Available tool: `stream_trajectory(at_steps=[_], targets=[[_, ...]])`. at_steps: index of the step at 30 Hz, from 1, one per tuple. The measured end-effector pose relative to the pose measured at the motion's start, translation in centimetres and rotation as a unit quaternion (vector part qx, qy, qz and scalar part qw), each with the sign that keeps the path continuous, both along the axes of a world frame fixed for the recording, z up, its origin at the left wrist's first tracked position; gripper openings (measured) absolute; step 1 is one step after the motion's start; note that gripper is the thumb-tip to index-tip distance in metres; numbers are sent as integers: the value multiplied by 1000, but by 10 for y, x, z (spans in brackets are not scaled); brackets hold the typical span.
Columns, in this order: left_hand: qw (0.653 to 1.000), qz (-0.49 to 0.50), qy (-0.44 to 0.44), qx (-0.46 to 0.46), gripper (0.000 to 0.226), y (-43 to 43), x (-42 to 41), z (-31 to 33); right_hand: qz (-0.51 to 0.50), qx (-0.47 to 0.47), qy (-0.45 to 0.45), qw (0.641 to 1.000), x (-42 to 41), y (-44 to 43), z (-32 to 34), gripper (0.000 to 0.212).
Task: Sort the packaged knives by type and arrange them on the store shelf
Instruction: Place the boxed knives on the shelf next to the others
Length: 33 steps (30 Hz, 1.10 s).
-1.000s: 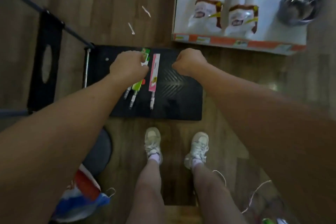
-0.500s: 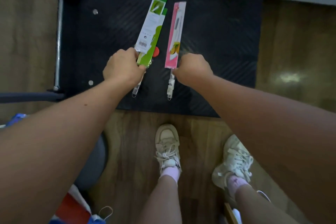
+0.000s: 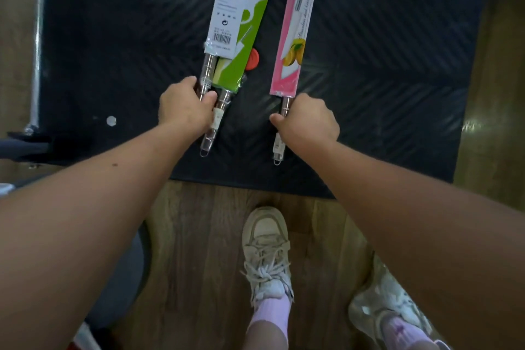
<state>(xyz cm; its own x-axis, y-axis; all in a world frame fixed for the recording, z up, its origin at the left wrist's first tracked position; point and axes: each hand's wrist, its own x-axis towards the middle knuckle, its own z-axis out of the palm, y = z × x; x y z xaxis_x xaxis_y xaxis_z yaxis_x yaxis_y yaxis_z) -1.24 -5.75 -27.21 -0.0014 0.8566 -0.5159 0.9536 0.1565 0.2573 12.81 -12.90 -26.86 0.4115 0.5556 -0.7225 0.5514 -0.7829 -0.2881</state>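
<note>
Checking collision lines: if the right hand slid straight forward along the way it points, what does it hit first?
Most likely the pink knife package. The right hand is closed on that knife's metal handle, and the card sits directly ahead on the black cart deck.

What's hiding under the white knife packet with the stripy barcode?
Under the white packet lies a green knife packet, poking out on its right side. A red round thing peeks from beneath that. Whatever else lies under them is covered.
</note>
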Motion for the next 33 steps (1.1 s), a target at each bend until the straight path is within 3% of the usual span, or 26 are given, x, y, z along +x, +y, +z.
stream_trajectory(at_steps=[7, 9, 17, 19, 23, 33], targets=[[999, 26, 28, -31, 29, 7, 13, 2, -12, -11, 38, 999, 7, 4, -2, 19], [998, 28, 27, -49, 29, 7, 20, 9, -2, -23, 39, 999, 15, 4, 5, 31], [988, 116, -67, -75, 24, 10, 56, 79, -39, -14, 64, 997, 53, 10, 72, 24], [988, 105, -95, -60, 21, 15, 71, 113, -30, 10, 59, 998, 67, 16, 105, 17], [987, 71, -141, -30, 20, 25, 101, 196, -30, 53, 40, 997, 97, 34, 186, 23], [968, -17, -248, 12, 21, 20, 168, 430, -62, 87, -2, 994, 181, 34, 452, 22]])
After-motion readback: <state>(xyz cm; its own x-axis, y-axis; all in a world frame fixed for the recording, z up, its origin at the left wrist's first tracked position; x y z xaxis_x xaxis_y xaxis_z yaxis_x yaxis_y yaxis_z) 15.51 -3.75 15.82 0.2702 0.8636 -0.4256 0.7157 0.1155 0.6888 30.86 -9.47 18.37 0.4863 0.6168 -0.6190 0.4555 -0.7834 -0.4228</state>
